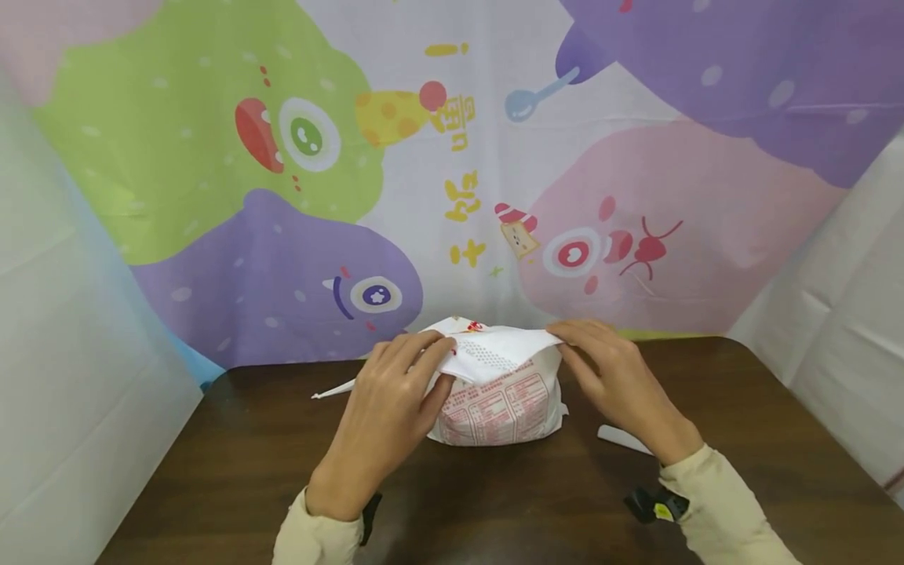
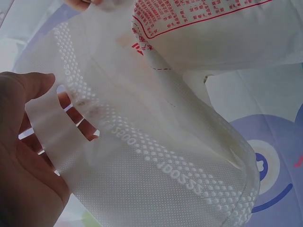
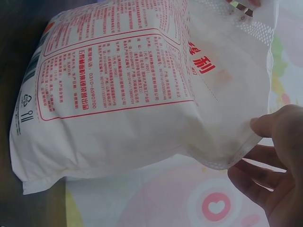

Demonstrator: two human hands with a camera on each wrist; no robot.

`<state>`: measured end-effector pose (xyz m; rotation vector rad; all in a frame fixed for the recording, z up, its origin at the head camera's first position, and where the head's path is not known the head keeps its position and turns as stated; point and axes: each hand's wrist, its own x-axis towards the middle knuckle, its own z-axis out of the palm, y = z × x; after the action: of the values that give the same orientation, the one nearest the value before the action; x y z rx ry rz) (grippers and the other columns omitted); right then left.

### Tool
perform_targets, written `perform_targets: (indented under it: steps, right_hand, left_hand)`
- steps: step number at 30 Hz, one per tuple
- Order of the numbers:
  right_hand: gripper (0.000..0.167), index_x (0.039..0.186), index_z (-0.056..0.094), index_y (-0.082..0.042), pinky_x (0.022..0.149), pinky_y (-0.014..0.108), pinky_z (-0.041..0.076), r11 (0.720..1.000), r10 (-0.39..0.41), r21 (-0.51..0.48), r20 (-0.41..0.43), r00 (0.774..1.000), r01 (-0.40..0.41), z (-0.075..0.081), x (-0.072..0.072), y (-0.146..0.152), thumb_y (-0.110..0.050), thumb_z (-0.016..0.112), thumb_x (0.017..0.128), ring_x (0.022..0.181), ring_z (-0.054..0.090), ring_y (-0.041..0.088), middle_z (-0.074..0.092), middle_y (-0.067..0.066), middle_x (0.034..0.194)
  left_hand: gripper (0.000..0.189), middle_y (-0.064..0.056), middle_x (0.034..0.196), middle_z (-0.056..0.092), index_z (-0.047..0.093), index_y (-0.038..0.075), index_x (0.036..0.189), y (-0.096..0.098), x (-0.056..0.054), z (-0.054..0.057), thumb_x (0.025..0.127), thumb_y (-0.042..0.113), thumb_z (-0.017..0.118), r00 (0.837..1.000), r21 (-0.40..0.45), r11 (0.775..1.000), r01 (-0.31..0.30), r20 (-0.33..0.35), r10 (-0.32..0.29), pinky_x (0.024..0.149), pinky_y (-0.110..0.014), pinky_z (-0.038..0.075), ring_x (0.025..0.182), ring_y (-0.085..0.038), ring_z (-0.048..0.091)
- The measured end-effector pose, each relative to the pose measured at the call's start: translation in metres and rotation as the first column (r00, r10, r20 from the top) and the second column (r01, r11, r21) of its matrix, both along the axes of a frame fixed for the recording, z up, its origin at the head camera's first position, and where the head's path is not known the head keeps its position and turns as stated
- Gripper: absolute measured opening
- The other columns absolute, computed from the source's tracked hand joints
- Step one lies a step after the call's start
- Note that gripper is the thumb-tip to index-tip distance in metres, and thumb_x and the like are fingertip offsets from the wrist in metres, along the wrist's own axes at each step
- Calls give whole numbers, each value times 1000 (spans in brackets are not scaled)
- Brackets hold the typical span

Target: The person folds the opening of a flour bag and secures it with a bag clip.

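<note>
A white flour bag [image 1: 497, 412] with red print stands on the brown table, its flat top band folded toward me. My left hand [image 1: 387, 396] grips the left part of that band. In the left wrist view, fingers of the left hand [image 2: 28, 151] show through the handle slot, with the thumb on the near side. At the other end, my right hand [image 1: 625, 384] pinches the band's corner. The right wrist view has the thumb and fingers of the right hand [image 3: 284, 161] at that corner, beside the bag's full, printed body [image 3: 118, 85].
A thin white stick-like piece [image 1: 335, 390] pokes out left of the bag, partly hidden by the left hand. Under the right wrist lies a flat white strip [image 1: 623, 439] on the table [image 1: 494, 502]. Behind the table hangs a cartoon-printed cloth [image 1: 487, 157].
</note>
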<state>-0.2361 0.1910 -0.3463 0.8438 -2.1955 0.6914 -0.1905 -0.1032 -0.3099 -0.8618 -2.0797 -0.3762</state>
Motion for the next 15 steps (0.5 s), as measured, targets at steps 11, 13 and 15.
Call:
perform_targets:
  steps: [11, 13, 15]
  right_hand:
    - [33, 115, 73, -7, 92, 42, 52, 1000, 13, -24, -9, 1000, -13, 5, 4, 0, 0, 77, 83, 105, 64, 19, 72, 3, 109]
    - [33, 114, 73, -7, 91, 42, 53, 999, 14, -31, -23, 1000, -15, 4, 4, 0, 0, 77, 82, 103, 65, 20, 73, 3, 108]
    - [33, 113, 74, -8, 89, 43, 53, 999, 12, -38, -45, 999, -13, 3, 4, 0, 1, 78, 81, 100, 67, 21, 74, 4, 106]
  left_hand:
    - [24, -10, 114, 68, 69, 4, 116, -1, 3, 3, 93, 9, 66, 1000, 32, 999, -5, 26, 4, 83, -40, 49, 103, -25, 64]
    - [23, -10, 114, 68, 69, 4, 116, -1, 3, 2, 93, 9, 66, 1000, 37, 999, -9, 29, 8, 82, -40, 49, 103, -25, 64]
    - [23, -10, 114, 68, 69, 5, 115, -2, 3, 2, 92, 6, 66, 1000, 41, 999, -12, 21, 11, 80, -40, 49, 101, -25, 65]
